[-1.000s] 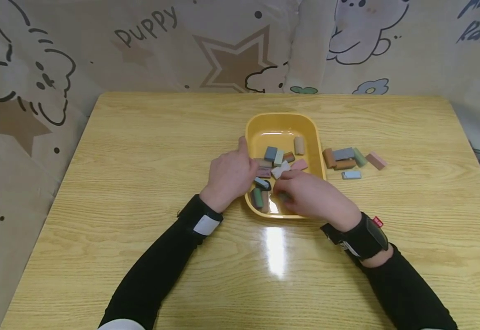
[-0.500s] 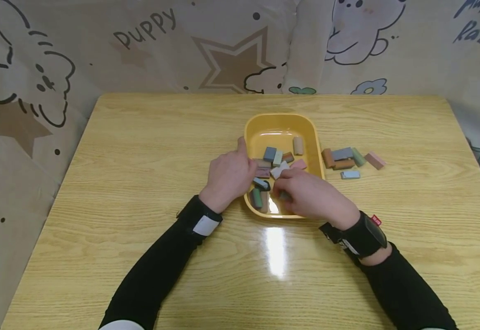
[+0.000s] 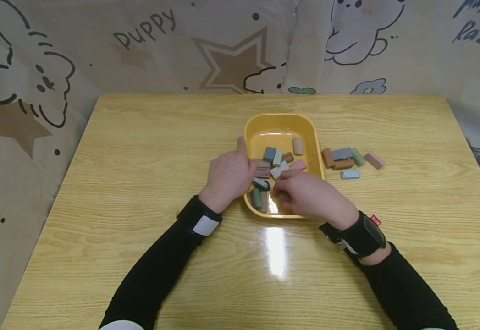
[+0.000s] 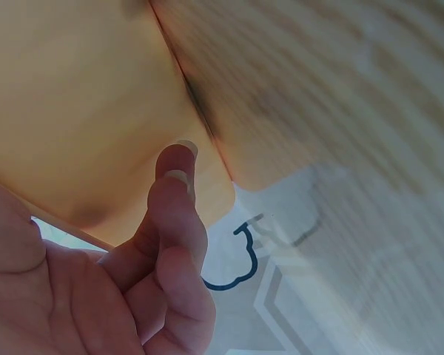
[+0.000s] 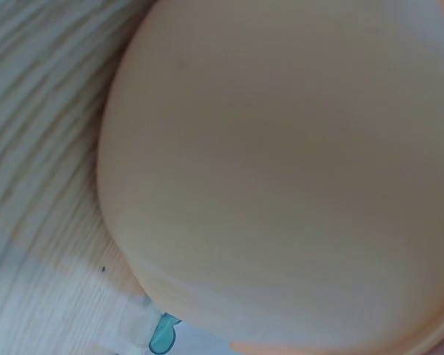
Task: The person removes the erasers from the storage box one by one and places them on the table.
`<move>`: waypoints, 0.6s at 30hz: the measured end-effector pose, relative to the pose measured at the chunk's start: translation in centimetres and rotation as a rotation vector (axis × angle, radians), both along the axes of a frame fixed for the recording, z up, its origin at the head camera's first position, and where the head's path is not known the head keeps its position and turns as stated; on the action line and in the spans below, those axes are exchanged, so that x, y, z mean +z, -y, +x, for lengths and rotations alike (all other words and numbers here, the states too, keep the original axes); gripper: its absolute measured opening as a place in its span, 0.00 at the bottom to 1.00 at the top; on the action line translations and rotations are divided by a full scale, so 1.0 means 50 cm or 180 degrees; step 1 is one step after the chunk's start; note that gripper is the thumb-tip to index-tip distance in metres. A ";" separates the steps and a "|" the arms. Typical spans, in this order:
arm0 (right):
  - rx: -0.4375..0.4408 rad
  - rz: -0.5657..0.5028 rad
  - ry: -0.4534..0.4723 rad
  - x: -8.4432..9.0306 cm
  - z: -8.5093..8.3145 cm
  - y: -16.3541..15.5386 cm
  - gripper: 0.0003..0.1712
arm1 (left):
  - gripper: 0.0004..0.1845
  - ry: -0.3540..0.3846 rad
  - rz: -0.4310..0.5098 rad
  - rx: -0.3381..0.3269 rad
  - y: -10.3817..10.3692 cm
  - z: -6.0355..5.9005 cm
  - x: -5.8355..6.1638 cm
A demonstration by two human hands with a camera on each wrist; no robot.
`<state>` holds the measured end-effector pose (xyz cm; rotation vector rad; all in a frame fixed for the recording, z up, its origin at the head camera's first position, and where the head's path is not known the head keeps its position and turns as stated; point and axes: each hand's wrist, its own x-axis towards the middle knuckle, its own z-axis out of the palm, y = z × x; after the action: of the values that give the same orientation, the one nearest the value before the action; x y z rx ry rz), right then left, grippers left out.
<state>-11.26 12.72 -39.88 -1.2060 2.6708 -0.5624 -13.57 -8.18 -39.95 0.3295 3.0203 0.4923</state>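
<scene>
— Item one?
— Tray (image 3: 315,137), yellow, rounded corners, mid-tabletop (image 3: 140,151), a little right of centre. Holds a scatter of small coloured blocks: a blue one (image 3: 269,153), pale green (image 3: 278,158), tan (image 3: 298,145) standing apart toward the far end, pink (image 3: 299,164), a white piece (image 3: 280,170) near the middle, a green one (image 3: 257,197) in the near-left corner.

— The hands?
— Left hand (image 3: 229,176) rests against the tray's left rim, thumb lifted along the edge, fingers curled at the wall. The wrist view shows those fingers (image 4: 174,214) bent loosely beside the tray's outer wall (image 4: 81,111); whether they actually clasp the rim, I cannot tell. Right hand (image 3: 311,195) lies inside the tray's near end, fingers curled down over the blocks there. They seem to pinch something dark at the tips, but the hand hides it, so I cannot tell what, or whether it is truly held.

— Right wrist view?
— Only the tray's outer wall (image 5: 281,170), close up and blurred, with tabletop beside it.

— Outside the tray?
— A loose group (image 3: 349,160) on the tabletop just right of it: brown, grey-blue, green, pink, and one light blue block (image 3: 350,174) nearest the person.

— Surroundings?
— Cartoon-print cloth (image 3: 231,50) behind the tabletop. Black sleeves on both arms, a dark band (image 3: 361,238) at the right wrist.
</scene>
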 end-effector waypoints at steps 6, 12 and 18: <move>-0.0091 0.0103 0.0207 0.003 0.002 0.000 0.10 | 0.32 -0.0030 0.0029 -0.0007 0.000 0.000 -0.001; -0.0148 -0.0057 0.0232 0.014 0.000 -0.004 0.10 | 0.33 -0.0008 0.0027 -0.0002 0.001 0.000 -0.001; -0.0246 -0.0437 0.0077 0.031 -0.010 -0.024 0.10 | 0.32 -0.0019 0.0049 -0.0021 0.001 0.000 -0.001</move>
<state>-11.77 13.91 -38.34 -1.1248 2.7067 -0.7790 -13.58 -8.22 -40.01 0.3422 3.0216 0.5155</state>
